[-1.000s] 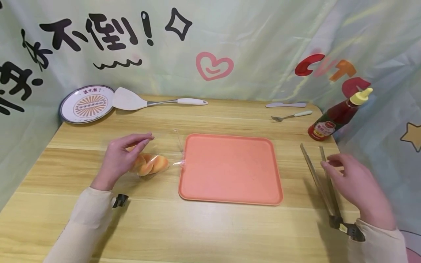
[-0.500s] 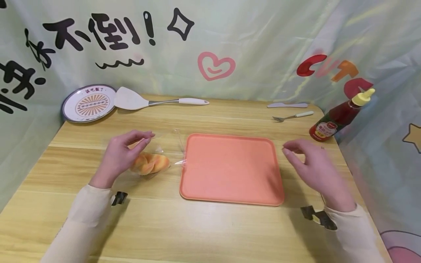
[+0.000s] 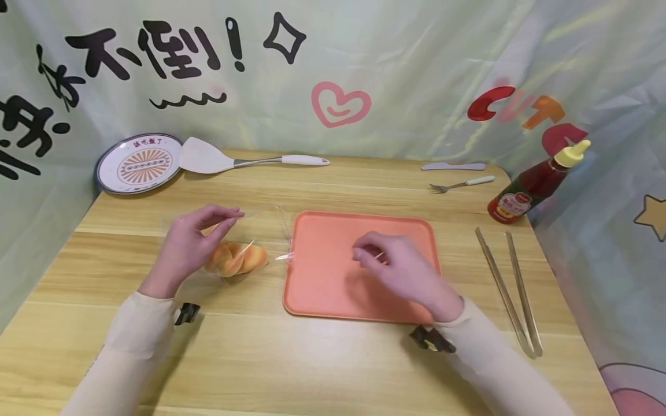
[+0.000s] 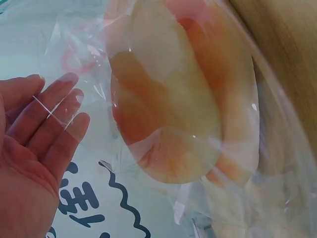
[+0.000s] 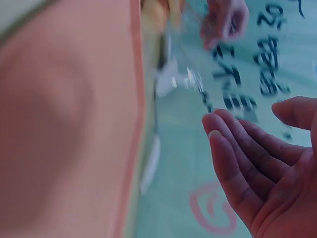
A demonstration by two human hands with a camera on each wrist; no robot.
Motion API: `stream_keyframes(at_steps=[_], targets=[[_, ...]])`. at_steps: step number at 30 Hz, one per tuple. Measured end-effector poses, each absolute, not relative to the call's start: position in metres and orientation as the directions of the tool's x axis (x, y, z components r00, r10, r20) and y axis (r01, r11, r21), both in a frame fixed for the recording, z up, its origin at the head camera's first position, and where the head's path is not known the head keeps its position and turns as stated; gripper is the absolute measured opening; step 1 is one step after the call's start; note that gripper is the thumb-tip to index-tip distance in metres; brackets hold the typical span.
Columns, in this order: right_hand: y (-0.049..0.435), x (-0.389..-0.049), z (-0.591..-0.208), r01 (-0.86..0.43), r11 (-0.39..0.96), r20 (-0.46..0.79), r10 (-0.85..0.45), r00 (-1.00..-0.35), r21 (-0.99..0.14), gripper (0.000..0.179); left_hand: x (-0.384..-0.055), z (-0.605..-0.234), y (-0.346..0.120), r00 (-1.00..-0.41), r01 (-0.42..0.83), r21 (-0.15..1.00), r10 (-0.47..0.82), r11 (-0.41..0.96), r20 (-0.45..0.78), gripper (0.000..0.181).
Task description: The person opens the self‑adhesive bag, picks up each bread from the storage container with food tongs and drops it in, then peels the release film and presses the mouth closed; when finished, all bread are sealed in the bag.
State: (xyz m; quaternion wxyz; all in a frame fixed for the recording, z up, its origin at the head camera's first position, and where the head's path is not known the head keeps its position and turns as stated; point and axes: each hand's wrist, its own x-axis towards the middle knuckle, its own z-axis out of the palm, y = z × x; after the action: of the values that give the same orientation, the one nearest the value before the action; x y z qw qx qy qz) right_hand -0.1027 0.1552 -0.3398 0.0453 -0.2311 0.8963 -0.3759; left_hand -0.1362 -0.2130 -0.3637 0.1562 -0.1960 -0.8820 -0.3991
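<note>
In the head view, my left hand [image 3: 189, 248] is at the left, thumb and forefinger close together at the film of a clear plastic bag [image 4: 282, 124]. They seem to pinch its edge; thin film crosses the fingers in the left wrist view. Inside the bag lies golden bread [image 3: 239, 259], low on the wooden table left of the tray. One end of the bag reaches the left rim of the pink tray [image 3: 333, 283]. Over that tray hovers my right hand [image 3: 403, 268], its fingers loosely bent and holding nothing visible.
Metal tongs [image 3: 504, 289] lie spread on the table right of the tray. Behind them leans a red sauce bottle [image 3: 531, 188]. A knife [image 3: 452, 166] and fork [image 3: 462, 184] lie at the back right. A plate [image 3: 137, 164] and a white spatula [image 3: 205, 156] are at the back left.
My right hand has moved left from beside the tongs to above the tray. The tongs stay on the table. My left hand and the bagged bread have hardly moved.
</note>
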Motion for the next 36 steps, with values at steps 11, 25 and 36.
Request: stream_keyframes(at_steps=[11,25,36], targets=[[0.088,-0.109,-0.368,-0.291,0.445,-0.017,-0.57,-0.821,-0.847,0.019,-0.136,-0.364,-0.213,-0.878,0.47,0.659,0.232,0.587,0.419,0.011],[0.023,-0.1,-0.387,0.293,0.089,-0.291,-0.559,-0.776,-0.952,0.034,-0.136,-0.367,-0.21,-0.855,0.505,0.624,0.246,0.596,0.457,0.012],[-0.003,-0.094,-0.398,0.578,-0.131,-0.428,-0.547,-0.72,-0.805,0.044,-0.139,-0.368,-0.209,-0.842,0.519,0.581,0.258,0.627,0.474,0.013]])
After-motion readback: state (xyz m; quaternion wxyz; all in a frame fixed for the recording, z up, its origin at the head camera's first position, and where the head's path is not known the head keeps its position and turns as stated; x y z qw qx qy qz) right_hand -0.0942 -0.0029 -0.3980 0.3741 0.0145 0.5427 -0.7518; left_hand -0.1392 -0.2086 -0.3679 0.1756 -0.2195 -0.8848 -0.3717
